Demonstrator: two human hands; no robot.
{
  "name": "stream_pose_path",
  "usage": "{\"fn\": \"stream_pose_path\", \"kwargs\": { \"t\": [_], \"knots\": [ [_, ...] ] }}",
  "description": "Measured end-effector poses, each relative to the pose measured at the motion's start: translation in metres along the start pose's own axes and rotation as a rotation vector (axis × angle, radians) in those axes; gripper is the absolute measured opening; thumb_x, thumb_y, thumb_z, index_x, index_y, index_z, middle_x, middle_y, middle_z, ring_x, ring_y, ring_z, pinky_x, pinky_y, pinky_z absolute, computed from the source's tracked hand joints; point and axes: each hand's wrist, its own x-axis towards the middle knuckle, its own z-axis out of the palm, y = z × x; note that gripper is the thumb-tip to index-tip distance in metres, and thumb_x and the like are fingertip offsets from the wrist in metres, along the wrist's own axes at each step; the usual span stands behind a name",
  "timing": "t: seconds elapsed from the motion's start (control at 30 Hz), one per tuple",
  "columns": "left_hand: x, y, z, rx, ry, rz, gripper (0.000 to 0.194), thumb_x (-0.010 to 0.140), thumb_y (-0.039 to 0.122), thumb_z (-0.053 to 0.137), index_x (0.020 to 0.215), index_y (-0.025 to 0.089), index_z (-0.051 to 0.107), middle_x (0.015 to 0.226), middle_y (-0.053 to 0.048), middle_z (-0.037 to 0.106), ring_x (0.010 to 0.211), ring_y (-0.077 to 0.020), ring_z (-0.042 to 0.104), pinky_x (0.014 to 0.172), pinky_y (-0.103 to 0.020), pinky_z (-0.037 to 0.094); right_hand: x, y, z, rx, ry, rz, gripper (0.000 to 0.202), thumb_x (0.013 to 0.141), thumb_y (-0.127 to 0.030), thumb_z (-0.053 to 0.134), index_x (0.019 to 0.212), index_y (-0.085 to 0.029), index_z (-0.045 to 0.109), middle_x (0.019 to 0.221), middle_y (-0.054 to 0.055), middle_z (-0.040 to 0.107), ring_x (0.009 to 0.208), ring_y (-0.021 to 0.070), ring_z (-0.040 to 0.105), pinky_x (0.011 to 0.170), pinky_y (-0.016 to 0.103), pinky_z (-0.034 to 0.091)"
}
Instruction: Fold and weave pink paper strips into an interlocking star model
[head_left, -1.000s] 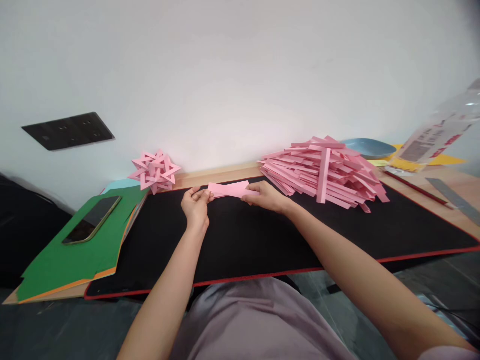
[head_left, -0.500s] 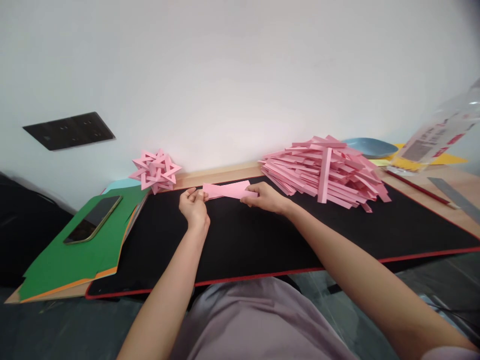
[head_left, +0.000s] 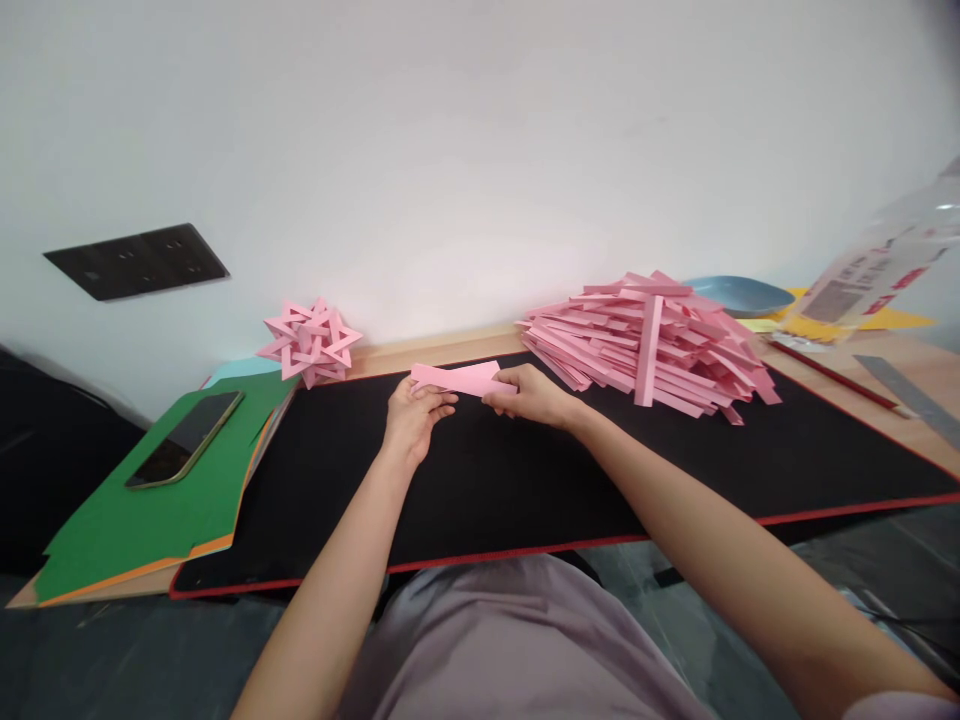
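Note:
A pink paper strip (head_left: 465,378), slightly twisted or folded, is held above the black mat (head_left: 480,490). My right hand (head_left: 529,394) pinches its right end between thumb and fingers. At the strip's left end, my left hand (head_left: 418,418) has its fingers stretched out beneath the paper, with the thumb side at its edge; whether it grips firmly is hard to see. To the right lies a big heap of folded pink paper strips (head_left: 607,340). A pink paper star ball (head_left: 311,342) sits at the mat's back left.
On the left, a phone (head_left: 186,438) rests on green paper sheets (head_left: 97,520). Right of the heap are a blue dish (head_left: 742,295), a clear plastic package (head_left: 862,275), a red pencil (head_left: 840,378) and a ruler (head_left: 911,395). A black socket panel (head_left: 139,262) is on the wall.
My left hand has shifted right along the strip, its fingers going from a curled pinch to stretched out beneath the paper. My right hand keeps its hold, nearly still.

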Motion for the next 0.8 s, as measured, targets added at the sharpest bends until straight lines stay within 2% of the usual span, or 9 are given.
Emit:
{"fn": "stream_pose_path", "kwargs": {
  "t": [0.1, 0.2, 0.43, 0.63, 0.8],
  "knots": [
    [-0.0005, -0.0008, -0.0001, -0.050, -0.008, -0.039, 0.030, 0.055, 0.006, 0.071, 0.079, 0.013, 0.053, 0.064, -0.001, 0.062, 0.059, -0.0115, 0.062, 0.058, -0.023, 0.049, -0.0010, -0.0021, 0.0009, -0.002, -0.016, 0.000, 0.014, 0.071, -0.024, 0.057, 0.063, -0.013, 0.054, 0.059, 0.002, 0.060, 0.045, 0.0070, 0.049, 0.045, 0.018, 0.039],
    [-0.0005, -0.0022, -0.0001, -0.040, -0.016, -0.020, 0.034, 0.051, 0.009, 0.076, 0.078, 0.012, 0.056, 0.068, -0.003, 0.065, 0.059, -0.0113, 0.062, 0.059, -0.023, 0.049, -0.0017, -0.0029, 0.0026, 0.027, -0.048, 0.002, 0.013, 0.072, -0.023, 0.057, 0.066, -0.012, 0.055, 0.061, 0.003, 0.061, 0.047, 0.0072, 0.051, 0.046, 0.018, 0.041],
    [-0.0056, -0.0069, 0.0040, 0.124, -0.090, -0.027, 0.033, 0.046, 0.017, 0.080, 0.073, 0.008, 0.062, 0.065, -0.008, 0.067, 0.054, -0.0141, 0.062, 0.050, -0.023, 0.046, -0.0021, 0.0000, 0.0086, 0.089, -0.094, -0.043, 0.014, 0.074, -0.024, 0.057, 0.067, -0.012, 0.055, 0.065, 0.004, 0.064, 0.049, 0.0074, 0.054, 0.047, 0.018, 0.043],
    [-0.0018, -0.0032, 0.0015, 0.060, 0.049, 0.068, 0.028, 0.046, 0.017, 0.080, 0.066, 0.008, 0.062, 0.059, -0.004, 0.064, 0.052, -0.0110, 0.059, 0.052, -0.022, 0.045, -0.0020, -0.0004, 0.0084, 0.086, -0.095, -0.041, 0.015, 0.076, -0.025, 0.057, 0.072, -0.011, 0.056, 0.068, 0.006, 0.067, 0.052, 0.0090, 0.059, 0.049, 0.019, 0.046],
    [0.0012, -0.0020, -0.0021, 0.049, 0.065, 0.091, 0.027, 0.047, 0.018, 0.079, 0.066, 0.009, 0.062, 0.057, -0.003, 0.063, 0.052, -0.0106, 0.059, 0.051, -0.021, 0.044, -0.0025, -0.0042, 0.0077, 0.113, -0.083, -0.051, 0.015, 0.078, -0.024, 0.056, 0.075, -0.009, 0.057, 0.077, 0.010, 0.069, 0.056, 0.0107, 0.063, 0.051, 0.020, 0.049]
  ]
}}
